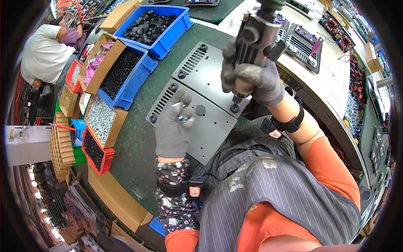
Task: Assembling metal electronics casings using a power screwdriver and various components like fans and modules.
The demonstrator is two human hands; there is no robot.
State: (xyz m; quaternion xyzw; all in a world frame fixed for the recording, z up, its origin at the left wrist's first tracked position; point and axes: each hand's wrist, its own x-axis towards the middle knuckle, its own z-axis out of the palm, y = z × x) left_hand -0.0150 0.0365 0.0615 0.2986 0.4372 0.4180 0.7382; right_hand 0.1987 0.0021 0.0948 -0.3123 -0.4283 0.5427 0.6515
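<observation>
My right hand (256, 80), in a grey glove, is wrapped round a dark power screwdriver (257, 35) held upright. Its tip points down at a round black rubber foot (235, 108) at the right corner of the nearer grey metal plate (210, 130). Over the left part of that plate is my gloved left hand (173, 128), fingers curled round a few small silver screws (183, 118). More black feet sit at the left corners. A second slotted plate (205, 69) lies against the first on its far side.
On the green bench (138, 155), to the left, stand a blue bin of black feet (174, 29), a blue bin of black screws (145, 77), a cardboard box of silver screws (115, 130) and a red bin (107, 161). Circuit boards (304, 35) lie far right. Another person (48, 54) sits far left.
</observation>
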